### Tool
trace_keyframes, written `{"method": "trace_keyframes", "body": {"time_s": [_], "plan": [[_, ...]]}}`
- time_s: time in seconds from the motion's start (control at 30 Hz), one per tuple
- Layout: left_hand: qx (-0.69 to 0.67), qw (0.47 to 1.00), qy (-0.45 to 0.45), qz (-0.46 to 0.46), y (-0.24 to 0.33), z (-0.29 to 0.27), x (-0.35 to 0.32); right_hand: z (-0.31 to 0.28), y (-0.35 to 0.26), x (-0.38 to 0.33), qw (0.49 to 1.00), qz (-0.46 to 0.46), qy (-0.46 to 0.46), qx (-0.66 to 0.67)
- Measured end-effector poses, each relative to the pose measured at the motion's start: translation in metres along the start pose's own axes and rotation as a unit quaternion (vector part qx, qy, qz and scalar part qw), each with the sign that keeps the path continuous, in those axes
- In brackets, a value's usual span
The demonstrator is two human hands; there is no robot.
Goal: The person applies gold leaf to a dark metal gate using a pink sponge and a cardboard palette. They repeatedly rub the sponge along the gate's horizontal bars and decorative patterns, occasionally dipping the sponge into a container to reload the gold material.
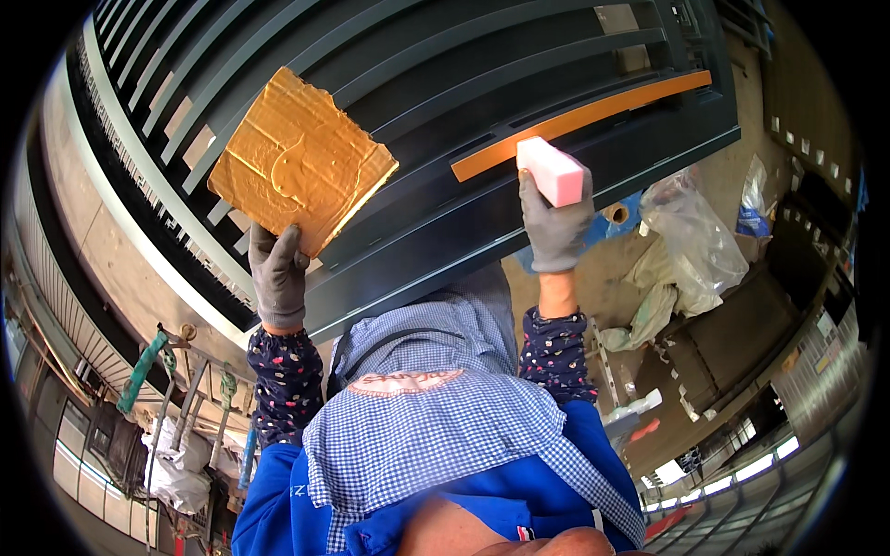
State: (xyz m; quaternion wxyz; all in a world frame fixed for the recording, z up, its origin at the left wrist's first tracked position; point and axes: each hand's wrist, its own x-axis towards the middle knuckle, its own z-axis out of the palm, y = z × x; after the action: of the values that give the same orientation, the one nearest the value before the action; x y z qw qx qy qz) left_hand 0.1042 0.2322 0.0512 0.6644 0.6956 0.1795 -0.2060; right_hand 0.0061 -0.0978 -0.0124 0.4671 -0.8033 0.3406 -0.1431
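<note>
My left hand (pixel 280 278), in a grey glove, grips the lower edge of a torn cardboard piece (pixel 297 157) coated with wet-looking golden paint. A thicker smear of the paint lies near its middle. My right hand (pixel 556 222), gloved too, is closed round a pink foam block (pixel 554 174). The block sits over the near end of a long orange-gold strip (pixel 603 116); whether it touches the strip I cannot tell. This strip lies along a dark grey slatted metal frame (pixel 408 246) in front of me.
On the left runs a second frame with a light metal edge (pixel 120 241). Clear plastic sheeting (pixel 695 241) and a cardboard tube (pixel 615 214) on blue material lie at the right. Metal stands (pixel 190 398) and white sacks (pixel 176 473) are at lower left.
</note>
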Motion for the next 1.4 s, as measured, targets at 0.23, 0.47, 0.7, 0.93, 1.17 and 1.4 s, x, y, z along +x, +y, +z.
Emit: {"method": "trace_keyframes", "body": {"time_s": [0.23, 0.47, 0.7, 0.93, 1.17, 1.4], "plan": [[-0.006, 1.000, -0.005, -0.014, 0.002, -0.001, -0.001, 0.013, -0.013, -0.025, 0.994, -0.103, -0.039, -0.021], [0.001, 1.000, 0.001, -0.011, 0.003, 0.003, 0.000, -0.006, -0.023, -0.011, 0.986, -0.155, -0.005, -0.058], [-0.026, 0.999, 0.010, -0.021, 0.018, 0.018, -0.001, -0.016, 0.012, 0.019, 0.998, -0.014, 0.046, -0.029], [-0.042, 0.998, 0.006, -0.045, 0.017, 0.014, -0.002, 0.000, -0.017, -0.005, 0.995, -0.097, -0.003, -0.035], [-0.016, 0.998, -0.018, -0.054, 0.013, 0.003, 0.001, 0.018, -0.043, -0.045, 0.984, -0.140, -0.113, -0.006], [0.002, 0.998, -0.025, -0.065, 0.010, -0.002, 0.003, -0.017, -0.016, 0.016, 0.997, -0.050, 0.036, -0.042]]}}
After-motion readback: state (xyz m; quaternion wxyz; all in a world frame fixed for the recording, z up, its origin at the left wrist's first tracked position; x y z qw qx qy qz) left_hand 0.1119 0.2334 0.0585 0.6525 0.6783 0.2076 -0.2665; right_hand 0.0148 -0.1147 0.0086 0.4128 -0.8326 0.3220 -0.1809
